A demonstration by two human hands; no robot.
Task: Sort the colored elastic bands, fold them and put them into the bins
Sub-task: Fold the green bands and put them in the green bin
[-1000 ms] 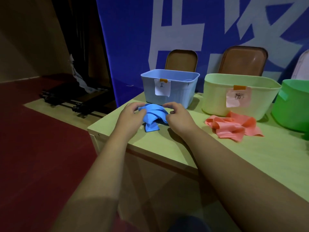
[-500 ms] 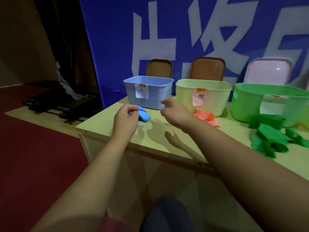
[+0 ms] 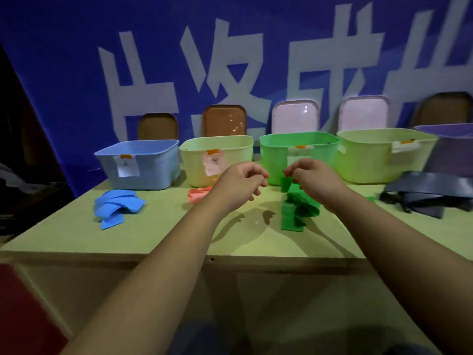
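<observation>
The green bands (image 3: 297, 211) lie in a loose, unfolded heap on the table (image 3: 179, 234), at about one o'clock from the person, just in front of the green bin (image 3: 297, 144). One strip stands up from the heap toward the right hand (image 3: 317, 179), whose curled fingertips (image 3: 288, 172) sit at the strip's top end; I cannot tell whether they actually pinch it. The left hand (image 3: 239, 184) hovers at twelve o'clock, fingers loosely curled and holding nothing.

The step in hand looks like starting on the green heap. The next move calls for both hands to take one strip, pull it free, fold it flat and drop it in the bin behind.

The blue bands (image 3: 116, 204) wait at ten o'clock, the pink bands (image 3: 197, 194) at eleven and the dark bands (image 3: 430, 193) at two.
</observation>
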